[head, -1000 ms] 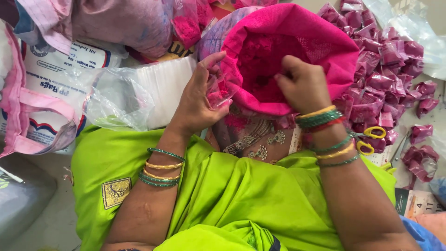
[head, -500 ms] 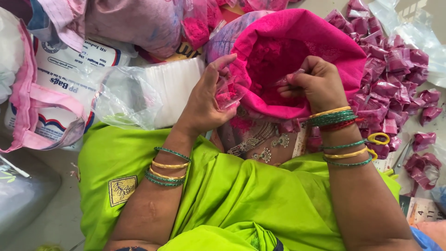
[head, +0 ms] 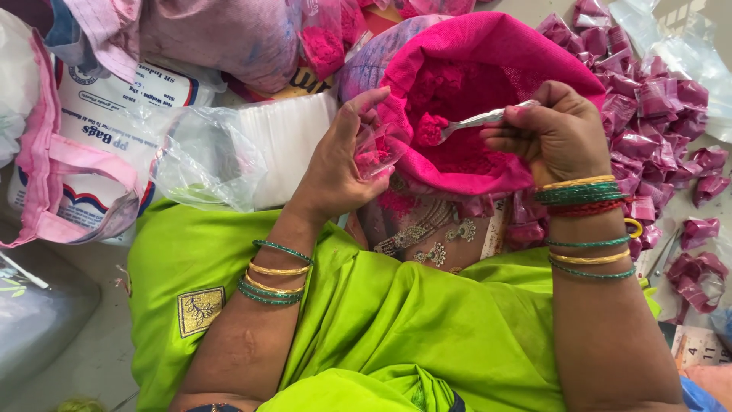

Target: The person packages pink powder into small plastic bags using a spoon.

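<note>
My right hand (head: 557,133) grips a metal spoon (head: 476,120) whose bowl carries a heap of pink powder. The spoon is held over the open mouth of a large pink sack (head: 488,72) full of the same powder. My left hand (head: 339,164) pinches a small clear plastic pouch (head: 375,152) with some pink powder in it, right at the sack's near rim. The spoon tip is a short way from the pouch. Both wrists wear green and gold bangles.
A pile of several filled small pink pouches (head: 671,114) lies at the right. A stack of clear empty pouches in a plastic bag (head: 259,145) sits left of the sack. A white printed bag with pink handles (head: 84,152) is at the far left. Bright green cloth (head: 381,313) covers my lap.
My right hand has drawn the spoon up out of the sack with powder on it, and the left hand has opened the small pouch toward it.
</note>
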